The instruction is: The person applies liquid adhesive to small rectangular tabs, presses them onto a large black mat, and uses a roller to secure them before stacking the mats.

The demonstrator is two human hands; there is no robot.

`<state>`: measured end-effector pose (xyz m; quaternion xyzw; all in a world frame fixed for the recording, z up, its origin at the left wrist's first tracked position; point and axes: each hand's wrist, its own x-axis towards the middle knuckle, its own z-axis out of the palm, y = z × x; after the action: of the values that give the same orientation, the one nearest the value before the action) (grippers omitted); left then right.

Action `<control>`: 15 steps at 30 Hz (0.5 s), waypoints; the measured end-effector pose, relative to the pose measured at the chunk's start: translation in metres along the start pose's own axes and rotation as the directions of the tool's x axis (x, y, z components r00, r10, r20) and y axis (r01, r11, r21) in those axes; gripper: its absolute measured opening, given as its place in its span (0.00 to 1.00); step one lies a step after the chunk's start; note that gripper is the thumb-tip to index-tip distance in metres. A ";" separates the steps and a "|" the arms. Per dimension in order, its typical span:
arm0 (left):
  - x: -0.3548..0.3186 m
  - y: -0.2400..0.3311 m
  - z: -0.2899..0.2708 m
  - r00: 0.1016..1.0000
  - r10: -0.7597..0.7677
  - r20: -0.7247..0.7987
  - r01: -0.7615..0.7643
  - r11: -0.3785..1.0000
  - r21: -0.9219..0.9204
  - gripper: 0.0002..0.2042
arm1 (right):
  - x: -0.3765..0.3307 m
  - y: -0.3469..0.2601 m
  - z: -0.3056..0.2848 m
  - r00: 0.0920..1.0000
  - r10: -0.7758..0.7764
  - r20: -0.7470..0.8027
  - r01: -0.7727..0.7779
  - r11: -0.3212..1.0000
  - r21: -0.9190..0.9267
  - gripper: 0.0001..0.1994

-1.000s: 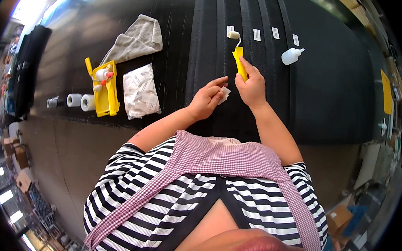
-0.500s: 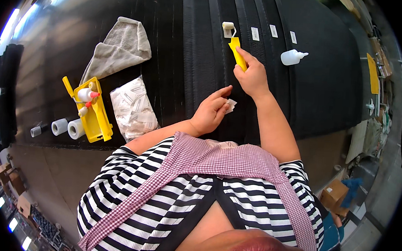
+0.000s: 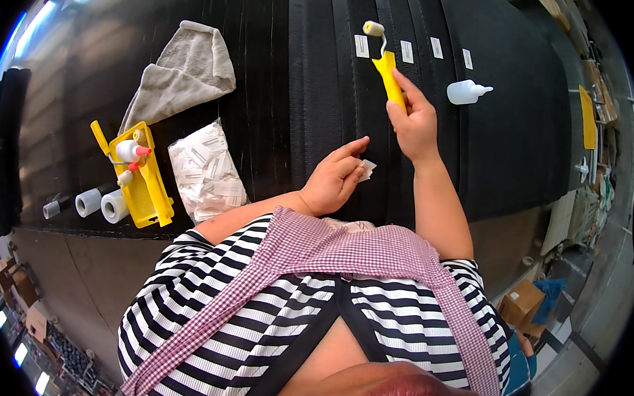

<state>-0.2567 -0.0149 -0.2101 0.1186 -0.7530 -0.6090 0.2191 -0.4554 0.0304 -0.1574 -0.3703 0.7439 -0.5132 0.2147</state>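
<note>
Your right hand grips the yellow roller; your left hand pinches a small white label. Keep the roller flat on the black strip

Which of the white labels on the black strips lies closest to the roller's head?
The leftmost label, just below the roller head; the other three sit farther right.

Person wears a short-sleeved top with black and white horizontal stripes. Over it, an apron bib in small red-and-white gingham check, straps running diagonally across both shoulders. Dark V-shaped edge at the neckline. Forearms bare; left hand and right hand bare, ungloved.
</note>
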 end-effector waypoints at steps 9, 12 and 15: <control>-0.002 0.001 0.003 1.000 -0.025 -0.004 0.025 0.999 0.026 0.07 | -0.018 0.012 0.004 0.992 -0.121 0.037 0.127 0.928 -0.351 0.24; 0.001 -0.001 0.004 0.999 0.001 -0.032 0.000 0.999 0.047 0.06 | -0.019 0.006 0.003 0.994 -0.095 0.058 0.110 0.913 -0.393 0.24; 0.000 0.001 0.004 0.999 0.004 -0.043 -0.002 0.999 0.052 0.06 | -0.027 0.003 0.004 0.994 -0.086 0.063 0.104 0.897 -0.430 0.25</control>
<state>-0.2587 -0.0113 -0.2099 0.1363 -0.7639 -0.5862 0.2329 -0.4365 0.0500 -0.1631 -0.4553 0.8154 -0.3375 0.1177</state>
